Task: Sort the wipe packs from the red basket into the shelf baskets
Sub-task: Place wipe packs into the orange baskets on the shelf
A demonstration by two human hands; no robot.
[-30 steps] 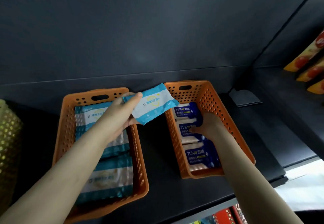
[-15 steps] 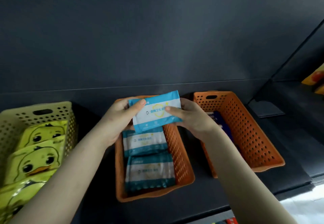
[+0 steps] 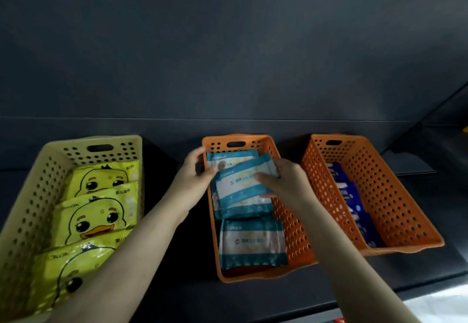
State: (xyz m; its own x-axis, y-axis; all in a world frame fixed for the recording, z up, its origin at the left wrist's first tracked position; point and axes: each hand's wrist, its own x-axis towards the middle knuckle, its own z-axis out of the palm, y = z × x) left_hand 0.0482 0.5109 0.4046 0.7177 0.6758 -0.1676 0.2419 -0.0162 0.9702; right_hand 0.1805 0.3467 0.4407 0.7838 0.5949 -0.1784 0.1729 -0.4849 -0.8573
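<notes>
A light blue and white wipe pack (image 3: 240, 183) lies tilted over the packs in the middle orange basket (image 3: 295, 231). My left hand (image 3: 193, 178) pinches its left edge at the basket's left wall. My right hand (image 3: 281, 183) grips its right edge, thumb on top. Under it lie more packs of the same kind, one at the back (image 3: 228, 157) and one at the front (image 3: 252, 243). The red basket is out of view.
A yellow basket (image 3: 33, 188) at the left holds duck-print packs (image 3: 97, 219). An orange basket (image 3: 387, 196) at the right holds dark blue packs (image 3: 350, 198). All three stand on a dark shelf (image 3: 430, 267) with a dark back wall. The shelf's front edge runs along the bottom right.
Both hands have lowered the light blue pack from above the middle basket's back rim down onto the packs inside it. The view has shifted left, and the yellow basket now shows in full.
</notes>
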